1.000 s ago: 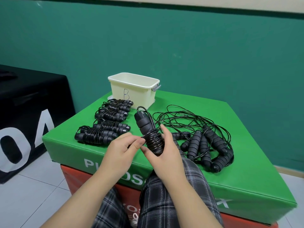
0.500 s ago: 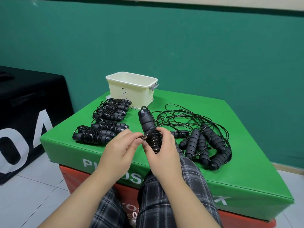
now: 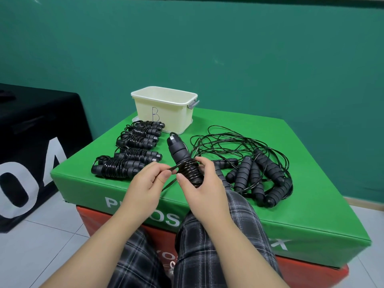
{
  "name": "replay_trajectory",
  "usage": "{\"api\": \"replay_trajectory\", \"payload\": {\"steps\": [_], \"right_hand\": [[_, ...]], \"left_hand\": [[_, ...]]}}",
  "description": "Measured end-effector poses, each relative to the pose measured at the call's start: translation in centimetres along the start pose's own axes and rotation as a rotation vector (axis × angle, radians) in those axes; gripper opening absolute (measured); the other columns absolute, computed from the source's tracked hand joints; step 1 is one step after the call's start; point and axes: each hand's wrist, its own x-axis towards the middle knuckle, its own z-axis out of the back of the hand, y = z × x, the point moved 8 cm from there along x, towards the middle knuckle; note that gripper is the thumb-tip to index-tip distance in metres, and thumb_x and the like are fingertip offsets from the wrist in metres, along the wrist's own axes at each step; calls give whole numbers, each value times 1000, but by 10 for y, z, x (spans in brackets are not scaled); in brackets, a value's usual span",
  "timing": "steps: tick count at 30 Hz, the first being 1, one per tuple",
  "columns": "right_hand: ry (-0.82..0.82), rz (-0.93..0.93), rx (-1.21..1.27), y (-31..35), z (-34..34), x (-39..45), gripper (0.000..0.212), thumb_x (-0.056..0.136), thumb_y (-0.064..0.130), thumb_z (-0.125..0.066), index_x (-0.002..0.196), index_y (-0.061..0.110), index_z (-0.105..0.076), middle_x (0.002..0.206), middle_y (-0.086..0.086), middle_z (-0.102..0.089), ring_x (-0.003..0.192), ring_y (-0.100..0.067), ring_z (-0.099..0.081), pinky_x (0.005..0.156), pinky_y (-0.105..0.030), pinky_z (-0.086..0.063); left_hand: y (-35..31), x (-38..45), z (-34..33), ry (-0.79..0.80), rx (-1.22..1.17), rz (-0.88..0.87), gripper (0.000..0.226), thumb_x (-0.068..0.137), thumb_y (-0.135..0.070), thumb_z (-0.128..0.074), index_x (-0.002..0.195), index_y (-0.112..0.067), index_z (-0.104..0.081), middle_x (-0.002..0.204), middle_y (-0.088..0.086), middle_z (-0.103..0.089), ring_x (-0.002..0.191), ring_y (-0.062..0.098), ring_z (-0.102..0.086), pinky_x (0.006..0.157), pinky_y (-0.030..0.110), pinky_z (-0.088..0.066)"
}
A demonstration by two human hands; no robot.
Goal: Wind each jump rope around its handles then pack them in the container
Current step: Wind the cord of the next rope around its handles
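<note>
— So, five wound bundles [image 3: 126,154] lie at the left, just before the container [image 3: 164,110]?
— Yes. Her left hand [image 3: 143,183] pinches the cord [image 3: 173,168]; her right hand [image 3: 204,186] grips the half-wound handles [image 3: 182,161].
— Advice?
— Keep that cord taut and the coils side by side, I'd say. The loose ropes [image 3: 249,163] wait at the right.

Bare green mat [image 3: 270,221] near right, wound ropes [image 3: 133,154] left, loose tangle [image 3: 249,163] right, container [image 3: 166,113] behind.
</note>
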Motion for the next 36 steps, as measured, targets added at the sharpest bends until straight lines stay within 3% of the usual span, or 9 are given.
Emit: {"api": "replay_trajectory", "payload": {"steps": [4, 8, 10, 13, 16, 19, 26, 30, 36], "right_hand": [[-16, 6, 162, -2, 0, 0, 37, 79, 47, -67, 108, 45, -44, 95, 14, -67, 89, -7, -63, 83, -39, -51], [14, 10, 315, -5, -2, 2, 37, 66, 60, -61, 98, 49, -48, 90, 18, -69, 80, -10, -66, 78, -45, -54], [37, 0, 392, -6, -3, 5, 34, 65, 58, -63, 95, 52, -50, 90, 13, -71, 80, -16, -69, 76, -47, -56], [91, -22, 432, -8, -5, 7, 35, 67, 55, -66, 98, 44, -54, 87, 9, -72, 81, -19, -70, 74, -42, -56], [151, -29, 412, -5, -5, 5, 19, 85, 38, -69, 96, 40, -53, 79, 14, -69, 76, 1, -66, 71, -22, -51], [104, 11, 301, 0, 0, 5, 15, 92, 31, -62, 98, 42, -53, 90, 23, -62, 83, 16, -57, 71, -4, -40], [-168, 112, 215, 0, 19, 6, 27, 96, 21, -56, 99, 48, -58, 105, 19, -60, 103, -1, -56, 92, -23, -43], [-58, 45, 111, -4, 12, 10, 31, 98, 30, -49, 129, 30, -56, 121, 21, -54, 118, 4, -47, 104, -22, -36], [44, 94, -124, 0, -3, 8, 87, 77, 55, -68, 148, 25, -26, 137, 10, -35, 128, -4, -34, 104, -23, -32]], "left_hand": [[20, -2, -18, 83, -45, 130, 56, 86, -67, -33, 74, -15, -50, 62, -2, -47, 57, 6, -42, 57, 31, -34], [27, 0, -28, 138, -102, 168, 89, 75, -85, -23, 102, -8, -59, 95, 7, -64, 89, 17, -59, 82, 38, -46], [26, 2, -28, 142, -130, 195, 82, 73, -87, -22, 93, -14, -54, 82, 3, -57, 75, 13, -54, 74, 43, -44], [21, 1, -29, 178, -174, 285, 66, 69, -84, -21, 85, -28, -51, 66, -12, -50, 57, -6, -48, 59, 15, -40], [26, -2, -25, 193, -244, 343, 84, 67, -88, -31, 83, -9, -56, 47, -7, -49, 42, -1, -44, 45, 11, -33], [29, -1, -17, 127, -210, 331, 72, 80, -74, -39, 62, -5, -48, 46, -6, -48, 43, 1, -44, 50, 15, -32], [13, 0, -13, 67, -153, 209, 47, 80, -45, -47, 39, -22, -47, 69, -2, -49, 62, 2, -49, 66, 21, -36], [-2, 0, -10, 68, -189, 131, 40, 88, -44, -49, 49, -39, -60, 73, -3, -50, 61, -1, -49, 60, 11, -34], [-8, 1, -8, 55, -179, 71, 33, 91, -38, -53, 61, -29, -63, 77, 0, -53, 65, -2, -51, 61, 8, -34]]}}
